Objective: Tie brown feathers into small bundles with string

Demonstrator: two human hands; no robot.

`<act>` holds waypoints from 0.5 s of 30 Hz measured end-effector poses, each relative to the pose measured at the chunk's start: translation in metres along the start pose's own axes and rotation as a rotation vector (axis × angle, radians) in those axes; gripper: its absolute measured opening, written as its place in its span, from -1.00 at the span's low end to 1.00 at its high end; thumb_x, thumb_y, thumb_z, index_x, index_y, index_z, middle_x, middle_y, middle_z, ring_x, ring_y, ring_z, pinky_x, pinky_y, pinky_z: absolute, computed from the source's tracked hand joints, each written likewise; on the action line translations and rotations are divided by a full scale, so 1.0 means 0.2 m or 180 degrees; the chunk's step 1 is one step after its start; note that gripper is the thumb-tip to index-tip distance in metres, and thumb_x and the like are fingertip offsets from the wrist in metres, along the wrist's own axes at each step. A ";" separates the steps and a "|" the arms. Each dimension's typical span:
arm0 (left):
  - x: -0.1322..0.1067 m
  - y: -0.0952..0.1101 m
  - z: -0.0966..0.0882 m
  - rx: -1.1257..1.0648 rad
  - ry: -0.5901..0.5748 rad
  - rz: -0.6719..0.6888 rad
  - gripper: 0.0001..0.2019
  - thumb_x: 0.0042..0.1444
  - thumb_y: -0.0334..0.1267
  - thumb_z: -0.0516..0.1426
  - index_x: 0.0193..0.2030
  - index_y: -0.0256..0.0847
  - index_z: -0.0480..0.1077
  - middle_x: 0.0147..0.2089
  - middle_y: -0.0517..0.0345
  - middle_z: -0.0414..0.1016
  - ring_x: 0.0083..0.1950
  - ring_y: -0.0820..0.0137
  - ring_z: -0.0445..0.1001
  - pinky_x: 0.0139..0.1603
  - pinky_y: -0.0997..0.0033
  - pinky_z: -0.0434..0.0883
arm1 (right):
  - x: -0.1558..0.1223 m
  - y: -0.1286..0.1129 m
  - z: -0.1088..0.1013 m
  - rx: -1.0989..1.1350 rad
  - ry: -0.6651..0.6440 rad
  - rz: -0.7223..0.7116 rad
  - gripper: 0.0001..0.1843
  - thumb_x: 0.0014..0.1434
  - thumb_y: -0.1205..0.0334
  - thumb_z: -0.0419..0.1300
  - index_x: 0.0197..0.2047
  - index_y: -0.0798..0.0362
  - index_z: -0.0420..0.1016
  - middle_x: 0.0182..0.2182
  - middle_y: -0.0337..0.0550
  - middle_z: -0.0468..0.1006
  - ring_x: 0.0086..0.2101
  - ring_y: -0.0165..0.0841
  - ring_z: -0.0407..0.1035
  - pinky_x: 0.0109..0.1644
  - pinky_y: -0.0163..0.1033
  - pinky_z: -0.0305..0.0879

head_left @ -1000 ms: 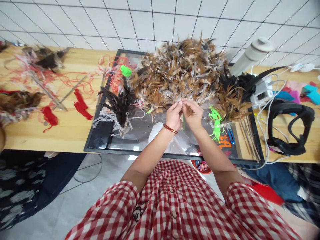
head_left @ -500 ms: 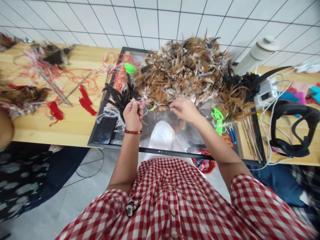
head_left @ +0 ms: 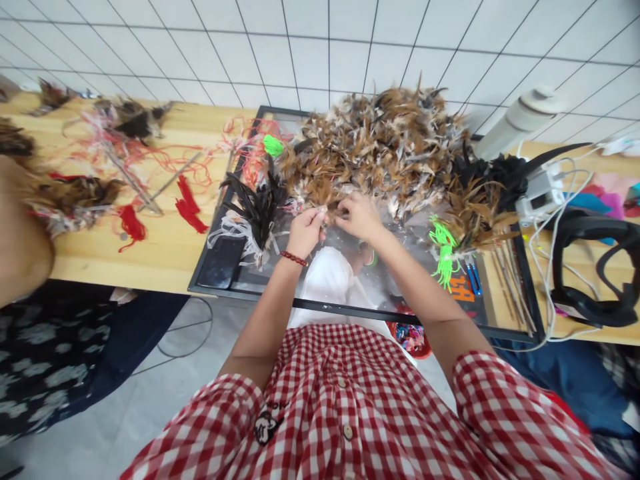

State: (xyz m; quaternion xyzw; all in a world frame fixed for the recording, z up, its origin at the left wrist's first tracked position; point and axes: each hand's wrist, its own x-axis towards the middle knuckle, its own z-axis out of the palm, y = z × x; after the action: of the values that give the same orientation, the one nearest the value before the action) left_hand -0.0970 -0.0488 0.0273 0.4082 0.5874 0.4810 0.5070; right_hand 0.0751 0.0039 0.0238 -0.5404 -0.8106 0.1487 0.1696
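Observation:
A big heap of brown feathers lies on a black-framed glass tray. My left hand, with a red bead bracelet on the wrist, pinches at the heap's near edge, fingers closed on small feathers. My right hand is right beside it, fingers curled into the same spot, almost touching the left. A bundle of black feathers tied with white strips lies just left of my left hand.
Green string bundles, thin sticks and blue clips lie on the tray's right. Red threads and more feathers litter the wooden table at left. Black goggles, cables and a white bottle stand right. Another person's arm is at far left.
My left hand went left to the black feather bundle, then came back to the right. Both hands now meet again at the brown heap's near edge, farther up than a second ago.

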 end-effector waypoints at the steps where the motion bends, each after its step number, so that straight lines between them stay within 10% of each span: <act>1: 0.02 -0.01 0.01 0.0018 0.0076 -0.0057 -0.83 0.18 -0.34 0.22 -0.44 -0.25 0.53 -0.35 0.16 0.65 -0.68 0.62 0.31 -0.64 0.55 0.13 | -0.02 0.03 -0.01 -0.0108 -0.0033 -0.0018 -0.77 0.23 0.13 0.25 -0.12 0.02 0.64 -0.06 0.04 0.54 -0.03 -0.09 0.38 0.06 -0.02 0.26; 8: 0.06 -0.10 -0.03 0.0114 0.0263 0.0102 -0.80 0.20 -0.24 0.21 -0.40 -0.28 0.52 0.37 -0.02 0.44 -0.63 0.74 0.35 -0.68 0.61 0.21 | -0.14 0.13 -0.17 -0.0624 0.0166 0.0094 -0.69 0.22 0.28 0.18 0.00 0.03 0.63 0.08 0.09 0.51 0.02 0.00 0.30 0.06 0.05 0.18; 15: 0.11 -0.11 -0.04 0.0570 0.0274 0.0208 -0.73 0.21 -0.12 0.21 -0.31 -0.33 0.58 0.51 -0.17 0.19 -0.58 0.75 0.37 -0.68 0.62 0.27 | 0.07 -0.14 0.05 -0.0207 0.0030 0.0189 -0.40 0.17 -0.05 0.28 0.19 0.09 0.51 0.24 0.14 0.39 0.19 0.06 0.18 0.20 0.10 0.14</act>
State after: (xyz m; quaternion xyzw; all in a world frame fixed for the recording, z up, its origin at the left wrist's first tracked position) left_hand -0.1074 -0.0340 0.0013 0.4498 0.6356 0.4600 0.4267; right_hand 0.0423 0.0067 0.0278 -0.5701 -0.7978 0.1247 0.1513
